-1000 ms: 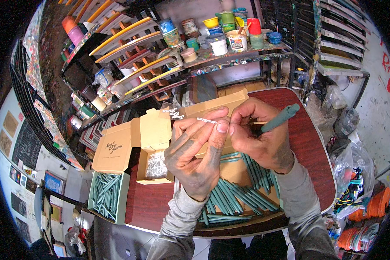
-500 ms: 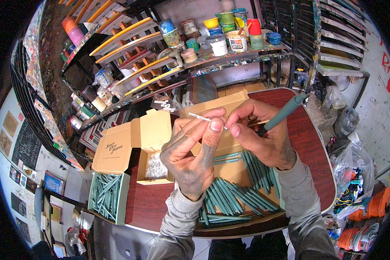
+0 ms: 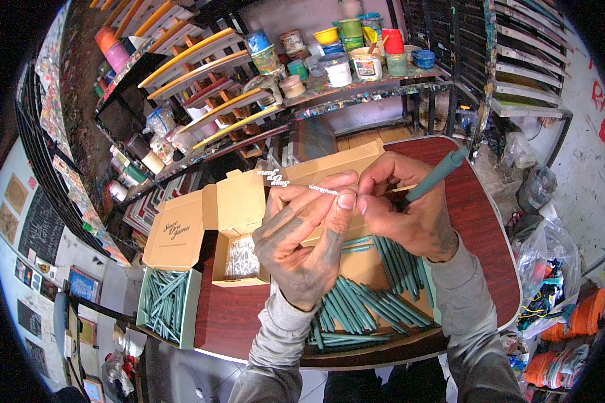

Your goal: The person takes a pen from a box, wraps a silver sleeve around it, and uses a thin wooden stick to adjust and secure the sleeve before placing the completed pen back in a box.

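We have both hands raised over the table, fingertips close together. Left hand (image 3: 299,248): thumb pressed onto the fingers, clamped on a clear, flat plastic sleeve with white lettering (image 3: 275,176). The sleeve runs from under the thumb across the fingers and sticks out past them, up and to the left. Right hand (image 3: 417,215): curled round a dark green, round, pen-like stick (image 3: 440,173), which slants up and right out of the grip, top end clear of the knuckles; lower end hidden by the fingers. Right thumb and forefinger tips sit just beside the left thumb; we can't tell if they touch the sleeve.

Below the hands, a large, open brown cardboard box (image 3: 359,266) holds loose green sticks (image 3: 346,305). Left of it, a small brown cardboard box (image 3: 245,282) with clear plastic pieces (image 3: 242,257) inside. Further left, a pale green-sided box (image 3: 189,309), full of green sticks, brown lid open. All on a dark red wood-grain table (image 3: 218,319). Behind: a paint-stained shelf (image 3: 390,83) with coloured tubs.
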A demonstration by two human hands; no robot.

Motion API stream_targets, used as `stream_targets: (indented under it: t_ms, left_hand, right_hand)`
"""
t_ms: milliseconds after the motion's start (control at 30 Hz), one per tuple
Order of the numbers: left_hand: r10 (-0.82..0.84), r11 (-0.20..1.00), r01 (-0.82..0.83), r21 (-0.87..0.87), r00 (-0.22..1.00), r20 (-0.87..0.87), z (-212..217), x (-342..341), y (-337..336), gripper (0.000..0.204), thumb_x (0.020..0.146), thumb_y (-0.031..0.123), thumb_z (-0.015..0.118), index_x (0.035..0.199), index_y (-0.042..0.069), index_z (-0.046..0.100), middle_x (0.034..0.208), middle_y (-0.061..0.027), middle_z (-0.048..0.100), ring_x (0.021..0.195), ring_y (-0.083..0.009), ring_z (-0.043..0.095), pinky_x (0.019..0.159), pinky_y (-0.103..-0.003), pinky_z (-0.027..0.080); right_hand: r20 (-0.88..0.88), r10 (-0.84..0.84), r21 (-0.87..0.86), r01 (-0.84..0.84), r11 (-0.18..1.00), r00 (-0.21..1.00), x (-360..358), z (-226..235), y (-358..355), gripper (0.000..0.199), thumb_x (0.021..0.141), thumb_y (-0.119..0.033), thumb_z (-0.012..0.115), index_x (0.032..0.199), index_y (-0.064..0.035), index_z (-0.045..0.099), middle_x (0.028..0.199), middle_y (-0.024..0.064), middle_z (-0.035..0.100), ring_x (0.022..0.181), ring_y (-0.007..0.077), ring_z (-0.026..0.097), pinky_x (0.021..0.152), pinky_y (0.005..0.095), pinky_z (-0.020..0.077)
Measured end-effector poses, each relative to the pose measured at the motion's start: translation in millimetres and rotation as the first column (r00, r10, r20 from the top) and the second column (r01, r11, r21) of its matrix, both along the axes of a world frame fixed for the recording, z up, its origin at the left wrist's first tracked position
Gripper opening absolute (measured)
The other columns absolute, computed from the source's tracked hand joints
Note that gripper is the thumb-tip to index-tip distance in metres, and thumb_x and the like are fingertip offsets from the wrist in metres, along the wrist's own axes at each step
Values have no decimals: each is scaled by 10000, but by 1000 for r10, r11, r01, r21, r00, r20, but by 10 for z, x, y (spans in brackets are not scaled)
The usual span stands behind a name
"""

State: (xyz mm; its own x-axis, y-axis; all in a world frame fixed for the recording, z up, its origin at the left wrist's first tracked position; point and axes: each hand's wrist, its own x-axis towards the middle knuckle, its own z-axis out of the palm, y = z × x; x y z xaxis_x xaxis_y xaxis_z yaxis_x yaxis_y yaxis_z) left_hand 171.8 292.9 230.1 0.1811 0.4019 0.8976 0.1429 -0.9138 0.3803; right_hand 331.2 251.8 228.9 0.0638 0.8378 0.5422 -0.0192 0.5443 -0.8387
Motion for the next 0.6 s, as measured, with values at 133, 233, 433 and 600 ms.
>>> stream_targets:
  t_ms: [133,233,433,600]
  left_hand:
    - [7,1000,-7,1,999,-48,27,-14,-29,100,805,41,756,899,6,746,916,-100,744,769,-190,596,743,-311,464]
    - [-13,1000,13,11,1000,-19,-3,11,-17,99,802,39,758,892,2,744,913,-108,743,765,-197,600,743,-318,465]
    - [-21,1000,21,-3,1000,-12,-31,-8,6,95,815,46,748,893,-9,742,914,-121,741,761,-187,596,743,-312,465]
    - [-37,994,38,-100,999,12,22,1,-31,99,842,49,722,918,-8,750,927,-108,743,770,-160,578,745,-286,467]
  right_hand:
    - [4,-21,9,21,1000,1000,-2,-31,3,145,791,-51,728,868,-38,606,785,-27,609,723,39,568,623,207,447]
    - [13,54,61,-54,997,998,46,-46,32,151,779,-37,724,863,-40,599,798,-28,608,746,33,559,629,198,435]
    - [67,-39,32,37,999,997,-4,1,-1,189,760,-25,730,887,-56,594,765,-45,568,735,25,528,614,193,418]
    - [106,-30,34,27,999,994,29,-11,11,200,755,-15,724,907,-59,602,736,-56,535,676,19,496,570,203,402]
